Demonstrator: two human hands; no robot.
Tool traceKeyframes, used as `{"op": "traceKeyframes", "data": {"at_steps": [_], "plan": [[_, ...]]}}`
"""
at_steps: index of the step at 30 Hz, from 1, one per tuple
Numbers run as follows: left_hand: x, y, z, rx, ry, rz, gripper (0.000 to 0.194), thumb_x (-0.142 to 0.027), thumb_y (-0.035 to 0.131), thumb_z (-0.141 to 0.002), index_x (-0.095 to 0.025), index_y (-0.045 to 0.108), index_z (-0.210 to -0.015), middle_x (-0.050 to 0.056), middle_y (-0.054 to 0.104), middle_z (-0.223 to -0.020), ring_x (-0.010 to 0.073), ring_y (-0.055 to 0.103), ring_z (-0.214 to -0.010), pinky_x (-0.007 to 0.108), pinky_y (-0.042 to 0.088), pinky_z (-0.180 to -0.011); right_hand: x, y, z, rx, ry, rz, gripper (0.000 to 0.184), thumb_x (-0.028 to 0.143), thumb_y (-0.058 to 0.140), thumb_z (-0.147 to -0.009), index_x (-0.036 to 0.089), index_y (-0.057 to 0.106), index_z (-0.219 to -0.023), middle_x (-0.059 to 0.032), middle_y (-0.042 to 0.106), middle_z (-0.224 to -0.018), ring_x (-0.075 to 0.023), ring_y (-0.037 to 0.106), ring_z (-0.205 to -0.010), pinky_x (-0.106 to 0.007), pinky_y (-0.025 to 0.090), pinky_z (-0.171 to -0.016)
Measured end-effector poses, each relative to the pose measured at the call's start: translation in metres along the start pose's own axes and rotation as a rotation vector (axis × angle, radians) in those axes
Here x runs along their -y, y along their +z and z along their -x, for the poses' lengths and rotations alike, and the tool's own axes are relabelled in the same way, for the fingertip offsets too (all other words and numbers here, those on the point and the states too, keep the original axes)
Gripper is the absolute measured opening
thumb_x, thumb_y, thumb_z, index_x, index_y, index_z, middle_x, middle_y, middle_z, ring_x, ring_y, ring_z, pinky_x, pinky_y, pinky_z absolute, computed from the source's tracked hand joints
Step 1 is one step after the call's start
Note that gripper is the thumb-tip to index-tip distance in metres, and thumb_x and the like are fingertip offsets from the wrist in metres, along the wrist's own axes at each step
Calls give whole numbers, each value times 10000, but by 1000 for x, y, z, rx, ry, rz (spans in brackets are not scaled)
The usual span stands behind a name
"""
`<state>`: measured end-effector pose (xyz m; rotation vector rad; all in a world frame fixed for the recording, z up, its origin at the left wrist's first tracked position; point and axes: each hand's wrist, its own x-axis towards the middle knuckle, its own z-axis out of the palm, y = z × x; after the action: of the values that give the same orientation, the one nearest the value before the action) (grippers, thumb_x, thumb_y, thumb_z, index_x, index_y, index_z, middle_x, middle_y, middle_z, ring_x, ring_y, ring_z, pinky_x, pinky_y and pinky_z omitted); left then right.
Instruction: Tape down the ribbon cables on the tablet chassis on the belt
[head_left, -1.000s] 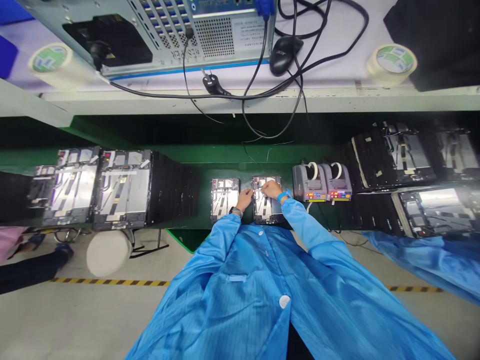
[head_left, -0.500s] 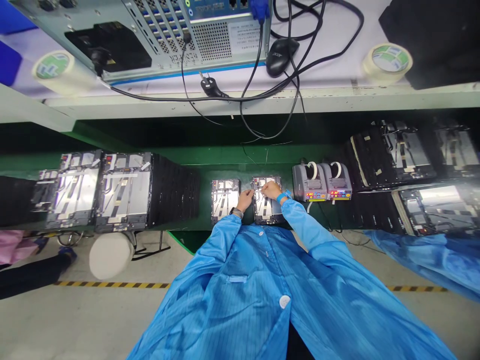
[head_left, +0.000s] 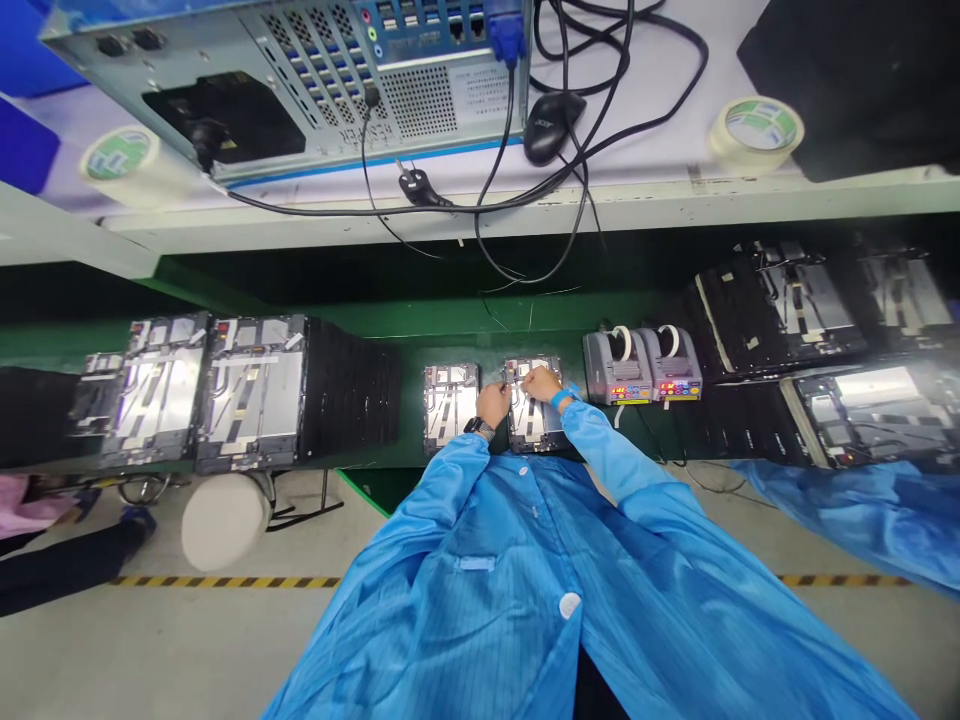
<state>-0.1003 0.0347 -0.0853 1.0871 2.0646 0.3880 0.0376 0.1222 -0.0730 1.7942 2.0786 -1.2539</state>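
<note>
My left hand (head_left: pixel 493 403), with a watch on its wrist, and my right hand (head_left: pixel 543 381), with a blue strap, both rest at the top of a tablet housing (head_left: pixel 534 425) on the green bench. Their fingertips meet over its inner parts. Whatever they pinch is too small to make out. A second open tablet housing (head_left: pixel 451 408) lies just left of my left hand. My blue sleeves hide the lower edge of both housings.
Several open tablets lie in rows on black foam (head_left: pixel 349 388) to both sides. Two tape dispensers (head_left: pixel 643 365) stand to the right. Beyond the bench are a computer case (head_left: pixel 300 85), loose black cables, a mouse (head_left: pixel 550 127) and tape rolls. A co-worker's blue sleeve (head_left: pixel 847 525) shows at right.
My hands stay on the same housing with little visible movement. The whole view has drifted slightly as my head moved.
</note>
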Motion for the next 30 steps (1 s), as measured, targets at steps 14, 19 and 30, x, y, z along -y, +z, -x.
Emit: {"op": "traceKeyframes", "data": {"at_steps": [14,19,30], "plan": [[-19,13,-1,-117,36,-300,310,-284,593,-915,-92,699,-1134,233,720,-1122,319,715,-1039,374,522,-879,12,-10,11,-13,33,8,90,142,756,-751,131,794,-832,-97,765,-804,-200,722,-823,-211,489,-716],[9,9,-12,-30,48,101,254,-308,646,-914,-119,710,-1072,138,757,-1006,220,710,-938,329,529,-879,10,-10,9,-31,57,-23,111,136,773,-721,134,799,-828,-107,763,-772,-220,727,-824,-224,511,-721],[6,10,21,-207,371,-102,392,-315,499,-991,-129,595,-1323,205,596,-1352,299,548,-1312,466,435,-1113,-33,-5,9,-125,77,-177,173,249,721,-817,130,785,-709,-62,735,-658,-139,660,-604,-194,454,-596]]}}
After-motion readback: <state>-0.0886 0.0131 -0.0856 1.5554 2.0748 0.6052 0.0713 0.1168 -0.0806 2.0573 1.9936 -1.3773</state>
